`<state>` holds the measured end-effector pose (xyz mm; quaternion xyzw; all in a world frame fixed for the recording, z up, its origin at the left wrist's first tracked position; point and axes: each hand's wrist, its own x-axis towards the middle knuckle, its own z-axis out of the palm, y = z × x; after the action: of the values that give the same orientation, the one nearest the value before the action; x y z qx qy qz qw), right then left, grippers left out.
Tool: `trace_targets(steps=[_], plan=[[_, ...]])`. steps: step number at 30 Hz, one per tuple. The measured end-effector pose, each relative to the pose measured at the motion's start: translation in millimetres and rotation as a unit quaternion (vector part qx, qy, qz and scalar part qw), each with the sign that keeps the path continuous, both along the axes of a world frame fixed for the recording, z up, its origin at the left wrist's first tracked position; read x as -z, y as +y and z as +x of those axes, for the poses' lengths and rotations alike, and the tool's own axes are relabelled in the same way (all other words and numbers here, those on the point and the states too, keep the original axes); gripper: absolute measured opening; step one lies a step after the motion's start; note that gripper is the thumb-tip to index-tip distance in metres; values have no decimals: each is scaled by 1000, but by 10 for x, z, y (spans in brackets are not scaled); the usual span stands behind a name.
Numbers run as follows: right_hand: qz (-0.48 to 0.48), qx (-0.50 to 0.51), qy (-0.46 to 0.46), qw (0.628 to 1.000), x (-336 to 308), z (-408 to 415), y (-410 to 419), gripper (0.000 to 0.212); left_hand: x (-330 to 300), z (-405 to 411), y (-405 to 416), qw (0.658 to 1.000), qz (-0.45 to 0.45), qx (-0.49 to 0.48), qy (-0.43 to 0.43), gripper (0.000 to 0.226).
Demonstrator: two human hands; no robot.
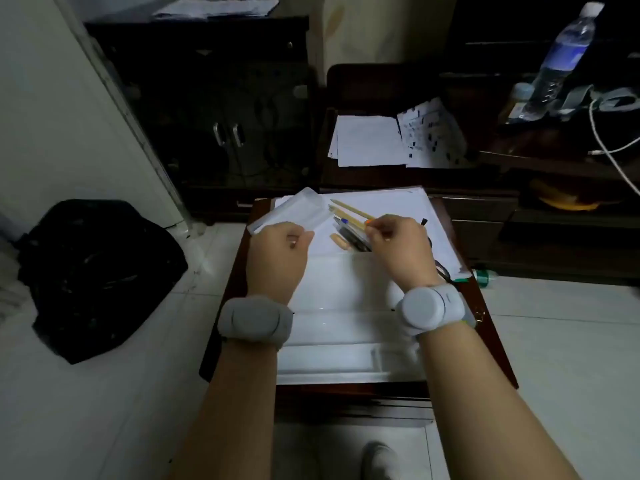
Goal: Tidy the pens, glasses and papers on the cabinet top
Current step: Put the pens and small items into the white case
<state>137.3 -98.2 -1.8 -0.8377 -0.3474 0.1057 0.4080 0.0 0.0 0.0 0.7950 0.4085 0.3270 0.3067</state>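
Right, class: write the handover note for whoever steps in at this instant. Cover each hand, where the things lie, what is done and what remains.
Left hand holds the translucent case at the cabinet top's far left.
Right hand pinches a wooden pencil over the loose pens.
Glasses lie at the right edge, partly hidden by the right wrist.
Papers lie spread under everything.
Done: nothing visibly put away.
Left: pens into the case, probably; then glasses, then square the papers.

no readable text, printed sheet [429,133] and bottle label [564,53] too blurred
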Motion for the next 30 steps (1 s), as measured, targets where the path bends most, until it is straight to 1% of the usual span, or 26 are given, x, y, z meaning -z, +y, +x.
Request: trace_targets(steps=[2, 5, 7, 9, 14, 19, 22, 24, 25, 27, 30], plan=[[9, 23, -7, 1000, 20, 38, -51, 17, -31, 108, 43, 999, -22, 33, 12, 24], [-16, 12, -26, 999, 76, 55, -38, 18, -70, 198, 76, 993, -53, 80, 69, 32], [-52, -8, -33, 998, 78, 71, 60, 18, -26, 140, 110, 992, -55, 72, 87, 33], [-100, -21, -44, 994, 65, 95, 173, 16, 20, 59, 137, 994, -51, 52, 86, 33], [-240, -36, -73, 967, 74, 190, 452, 20, 27, -10, 160, 995, -48, 30, 86, 31], [-282, -46, -83, 955, 106, 251, 604, 24, 64, 4, 173, 996, -26, 26, 81, 30], [-288, -63, -61, 953, 88, 224, 623, 36, 83, 8, 169, 997, -24, 23, 72, 28], [-287, -62, -56, 954, 92, 191, 622, 37, 87, 5, 157, 997, -21, 26, 73, 27], [-276, -58, -61, 957, 93, 176, 611, 34, 85, 1, 153, 997, -22, 29, 70, 26], [-236, -37, -66, 969, 73, 166, 596, 23, 74, 2, 141, 997, -23, 29, 64, 24], [-139, -14, -51, 989, -24, 163, 587, 20, 32, 9, 124, 998, -18, 20, 53, 22]])
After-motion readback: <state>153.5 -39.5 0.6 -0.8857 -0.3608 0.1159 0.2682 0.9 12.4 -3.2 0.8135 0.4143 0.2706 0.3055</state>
